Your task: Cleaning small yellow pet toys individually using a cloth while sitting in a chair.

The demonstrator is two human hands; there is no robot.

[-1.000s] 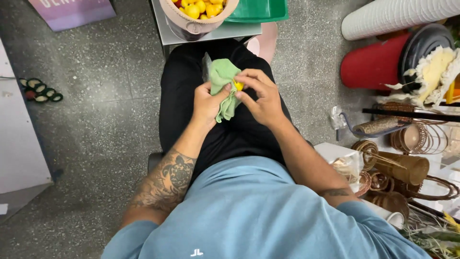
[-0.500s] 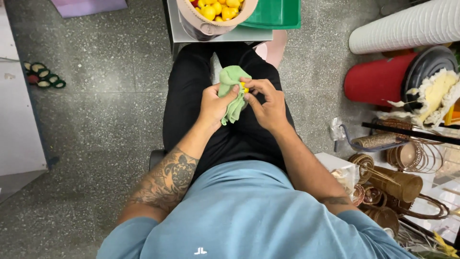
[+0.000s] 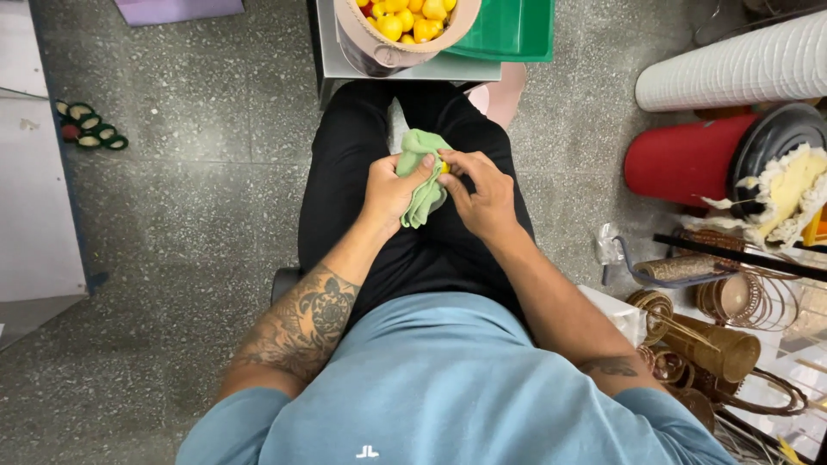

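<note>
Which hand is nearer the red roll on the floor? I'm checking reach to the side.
Right. The right hand is on the side of the red roll; the left hand, holding the green cloth, sits farther away.

Grey speckled stone floor [image 3: 198, 155], white cabinet [image 3: 34, 172] at left — even, soft light

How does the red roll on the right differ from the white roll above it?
The red roll is smooth, while the white roll is ribbed. The red roll lies lower and nearer the person's right hand; the white roll lies farther up. A dark round cap covers the red roll's end; the white roll's right end runs out of view. Both lie on their sides on the speckled floor.
</note>
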